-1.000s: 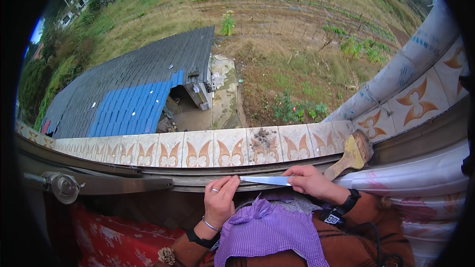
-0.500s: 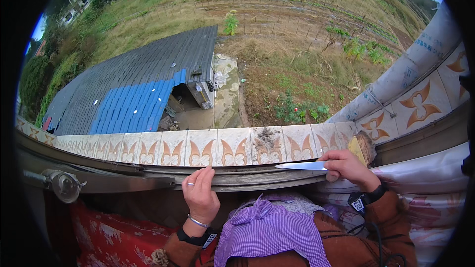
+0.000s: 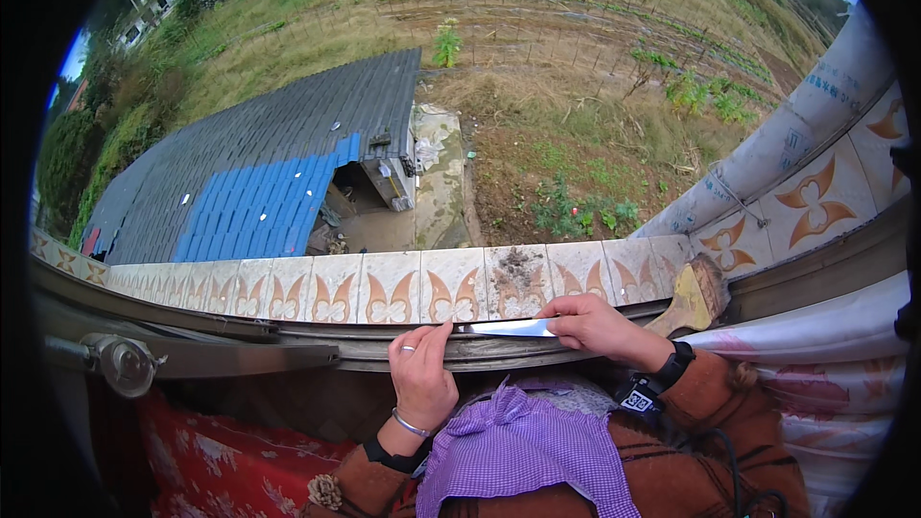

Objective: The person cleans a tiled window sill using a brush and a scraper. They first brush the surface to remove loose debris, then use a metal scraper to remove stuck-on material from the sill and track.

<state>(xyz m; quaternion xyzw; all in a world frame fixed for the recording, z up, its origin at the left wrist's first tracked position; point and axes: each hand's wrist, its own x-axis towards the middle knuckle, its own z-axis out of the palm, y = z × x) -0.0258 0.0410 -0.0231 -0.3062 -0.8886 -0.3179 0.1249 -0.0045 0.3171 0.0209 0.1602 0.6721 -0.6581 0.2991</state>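
Observation:
My right hand (image 3: 597,331) grips a knife whose handle is hidden in the fingers. Its pointed silver blade (image 3: 513,327) points left, lying along the grooves of the window track (image 3: 369,353). My left hand (image 3: 423,374) is at the track by the blade's tip, its fingers pressed together. Whether those fingers pinch anything small cannot be made out. A flat brush (image 3: 693,301) with a pale wooden handle and dirty bristles rests at the right end of the track, just beyond my right hand.
Past the track runs a tiled outer sill (image 3: 384,286) with a patch of dirt (image 3: 518,269). A grey pipe (image 3: 787,134) slants up at right. White curtain (image 3: 835,355) hangs at right, red cloth (image 3: 230,451) at lower left. A shed roof (image 3: 278,149) lies below outside.
My right hand has moved left along the track with the knife, uncovering more of the brush. My left hand has shifted a little right, so both hands are closer together.

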